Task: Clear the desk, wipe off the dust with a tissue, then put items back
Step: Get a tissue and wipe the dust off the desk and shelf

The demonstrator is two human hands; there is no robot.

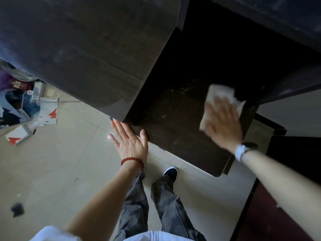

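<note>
A dark wooden desk (pixel 182 129) fills the upper middle, its low surface speckled with pale dust. My right hand (pixel 222 122) lies flat on a folded white tissue (pixel 218 94), pressing it onto the desk near the right edge; the hand is blurred. My left hand (pixel 129 141) rests open at the desk's front left corner, thumb on the top and fingers spread beside the edge, holding nothing. A taller dark block of the desk (pixel 86 49) rises to the left.
On the tiled floor (pixel 60 171) at the left lie white boxes with red marks (pixel 49 110), a cable and a colourful picture (pixel 12 98). A small dark scrap (pixel 17 208) lies lower left. My legs and a shoe (pixel 171 172) stand below the desk. Dark furniture (pixel 278 214) borders the right.
</note>
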